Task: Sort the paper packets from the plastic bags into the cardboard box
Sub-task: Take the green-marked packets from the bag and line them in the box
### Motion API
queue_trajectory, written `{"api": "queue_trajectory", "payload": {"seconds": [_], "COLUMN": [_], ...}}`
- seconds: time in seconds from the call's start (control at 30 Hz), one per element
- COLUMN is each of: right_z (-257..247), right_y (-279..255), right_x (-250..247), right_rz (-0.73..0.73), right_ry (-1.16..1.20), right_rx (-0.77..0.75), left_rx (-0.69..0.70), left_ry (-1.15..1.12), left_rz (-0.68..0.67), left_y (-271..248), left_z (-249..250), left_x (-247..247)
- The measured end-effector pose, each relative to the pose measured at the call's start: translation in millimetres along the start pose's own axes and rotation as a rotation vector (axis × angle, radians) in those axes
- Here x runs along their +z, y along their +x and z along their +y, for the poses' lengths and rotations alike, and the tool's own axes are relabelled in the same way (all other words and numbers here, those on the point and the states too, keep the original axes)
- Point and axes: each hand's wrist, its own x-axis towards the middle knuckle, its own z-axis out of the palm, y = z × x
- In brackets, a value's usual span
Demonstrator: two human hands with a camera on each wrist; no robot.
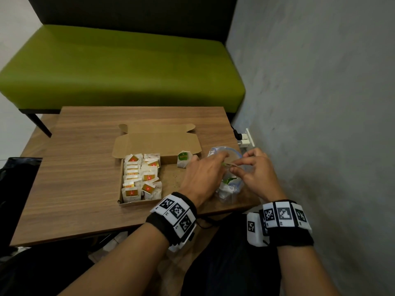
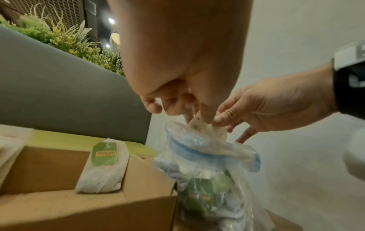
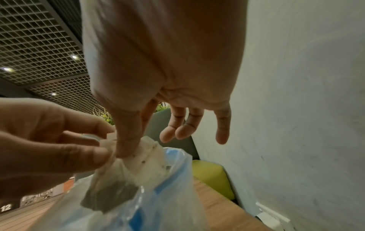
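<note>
An open cardboard box (image 1: pixel 171 178) lies mid-table. Its left half holds several white paper packets with red-gold tags (image 1: pixel 141 178). One green-tagged packet (image 1: pixel 183 159) leans at the box's far right end (image 2: pixel 102 165). Right of the box stands a clear plastic bag with a blue zip (image 1: pixel 229 189), with green-tagged packets inside. My left hand (image 1: pixel 220 159) and right hand (image 1: pixel 239 165) meet above the bag's mouth. Both pinch one white paper packet (image 2: pixel 199 125), half out of the bag (image 3: pixel 168 195). My right thumb and forefinger hold its top (image 3: pixel 146 154); the other right fingers are spread.
The wooden table (image 1: pixel 85 167) has a grey wall (image 1: pixel 320 124) close on its right, with a white socket and plug (image 1: pixel 245 137). A green bench (image 1: pixel 119 69) stands behind the table. A black bag (image 1: pixel 17 189) lies at the left edge.
</note>
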Motion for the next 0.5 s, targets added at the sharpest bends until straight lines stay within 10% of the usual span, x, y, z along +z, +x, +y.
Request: {"api": "queue_trajectory", "payload": {"seconds": [0.5], "right_z": [3.4], "right_y": [-3.8], "right_x": [9.2], "right_rz": [0.016], "right_ry": [0.012], "right_rx": [0.051], "left_rx": [-0.293], "left_ry": [-0.626], "left_rz": [0.213], "left_y": [8.7], "left_z": [-13.9], "left_x": [-7.1]}}
